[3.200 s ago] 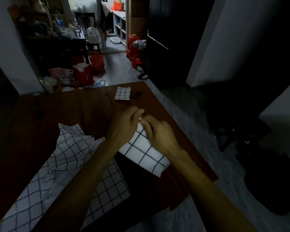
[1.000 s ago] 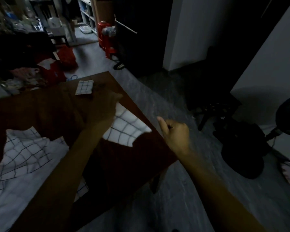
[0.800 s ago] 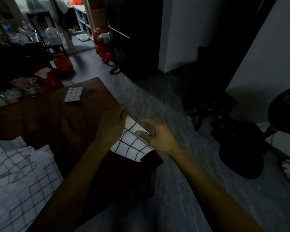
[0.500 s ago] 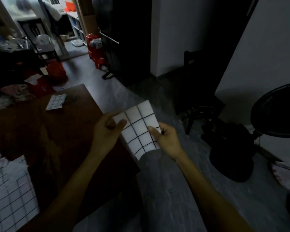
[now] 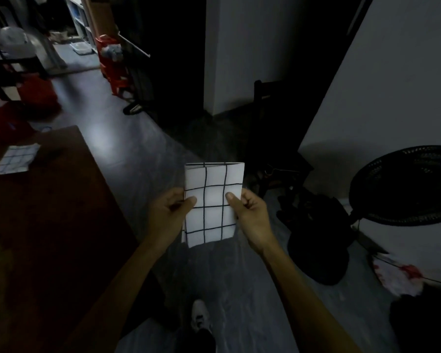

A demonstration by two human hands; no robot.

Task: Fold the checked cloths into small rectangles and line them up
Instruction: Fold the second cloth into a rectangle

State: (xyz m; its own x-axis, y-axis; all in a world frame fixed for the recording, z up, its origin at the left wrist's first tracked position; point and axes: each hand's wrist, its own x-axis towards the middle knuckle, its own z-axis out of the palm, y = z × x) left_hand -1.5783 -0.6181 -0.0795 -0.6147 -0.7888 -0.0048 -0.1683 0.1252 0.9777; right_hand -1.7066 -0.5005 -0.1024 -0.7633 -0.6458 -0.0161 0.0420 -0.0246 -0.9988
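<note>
Both hands, left hand (image 5: 169, 214) and right hand (image 5: 250, 214), pinch the folded checked cloth (image 5: 212, 203) by its side edges, upright above the floor (image 5: 127, 159); another folded cloth (image 5: 16, 159) lies on the table (image 5: 49, 225) at left.

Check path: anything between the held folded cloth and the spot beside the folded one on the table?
Nothing visible does. Both hands, left hand and right hand, hold the folded cloth in the air over the floor, right of the table. The tabletop between it and the finished cloth shows bare wood.
</note>
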